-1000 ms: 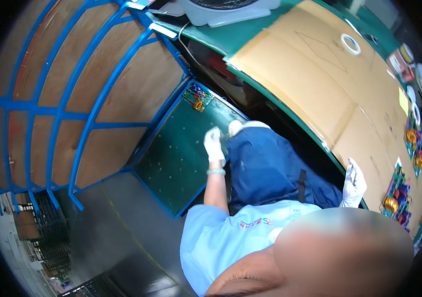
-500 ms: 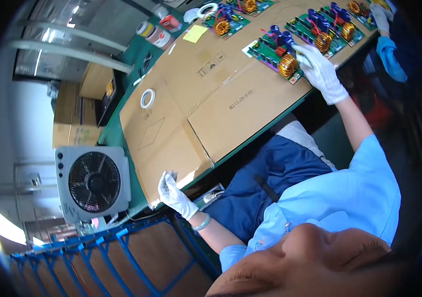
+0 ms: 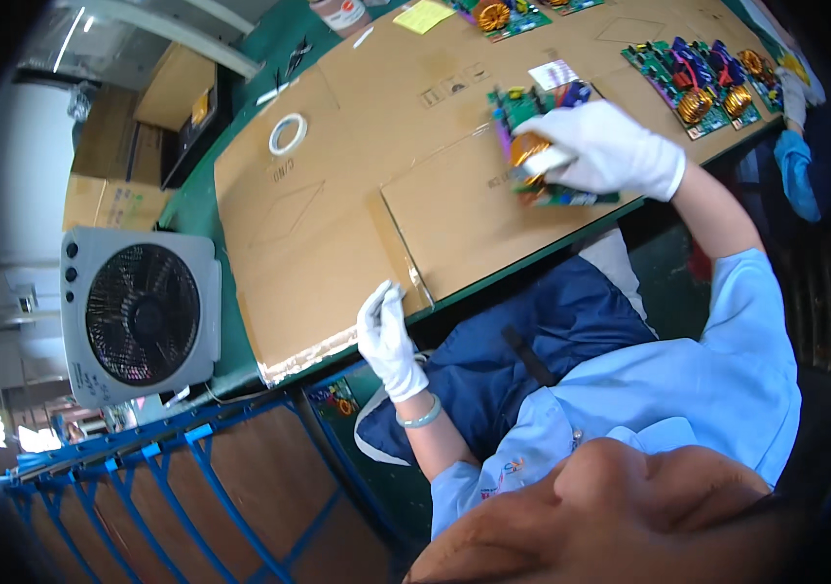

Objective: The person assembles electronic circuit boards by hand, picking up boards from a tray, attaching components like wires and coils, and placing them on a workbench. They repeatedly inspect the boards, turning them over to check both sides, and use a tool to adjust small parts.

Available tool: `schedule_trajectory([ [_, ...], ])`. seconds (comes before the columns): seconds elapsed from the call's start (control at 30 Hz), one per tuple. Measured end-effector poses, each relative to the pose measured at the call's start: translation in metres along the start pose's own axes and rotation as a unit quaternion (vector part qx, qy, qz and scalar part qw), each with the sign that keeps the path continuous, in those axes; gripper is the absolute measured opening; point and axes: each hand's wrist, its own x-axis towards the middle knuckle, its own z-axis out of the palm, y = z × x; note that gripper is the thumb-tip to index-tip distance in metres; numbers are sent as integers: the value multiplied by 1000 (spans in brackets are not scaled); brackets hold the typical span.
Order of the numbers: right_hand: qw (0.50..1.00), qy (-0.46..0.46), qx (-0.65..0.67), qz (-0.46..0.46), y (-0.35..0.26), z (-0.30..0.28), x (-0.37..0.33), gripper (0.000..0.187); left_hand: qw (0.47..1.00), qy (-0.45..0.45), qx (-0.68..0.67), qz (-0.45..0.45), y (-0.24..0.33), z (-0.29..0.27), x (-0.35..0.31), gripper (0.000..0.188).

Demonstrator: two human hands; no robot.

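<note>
My right hand [image 3: 610, 151], in a white glove, is closed on a green circuit board [image 3: 522, 107] over the cardboard. Its fingers are around the copper-wound coil [image 3: 529, 154], and they hide part of the board. My left hand [image 3: 391, 346], also gloved, is by the near edge of the cardboard with its fingers loosely bent and nothing visible in them. Several similar circuit boards [image 3: 693, 83] with coils and blue capacitors stand to the right.
Flattened cardboard [image 3: 328, 224] covers the green table [image 3: 250, 352]. On it lie a white tape roll [image 3: 288, 134] and a yellow note [image 3: 423, 16]. A box fan [image 3: 143, 311] stands at the left, above a blue rack [image 3: 211, 477]. Another person's gloved hand [image 3: 795, 97] is at the far right.
My right hand has carried the circuit board leftward and nearer, away from the other boards. My left hand has shifted right along the cardboard's near edge. The view has turned slightly.
</note>
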Motion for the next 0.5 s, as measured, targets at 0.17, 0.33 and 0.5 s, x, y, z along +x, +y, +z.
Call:
schedule_trajectory([
  [0.17, 976, -124, 1, -181, -67, 53, 40, 40, 999, 0, -1, 39, 8, 22, -8, 18],
  [0.33, 944, -196, 18, -264, -71, 82, 47, 38, 975, 26, 176, 135, 21, 20, -22, 13],
  [0.5, 957, -155, 33, -243, -63, 87, 37, 59, 946, -8, 217, 241, 28, 37, -30, 33],
])
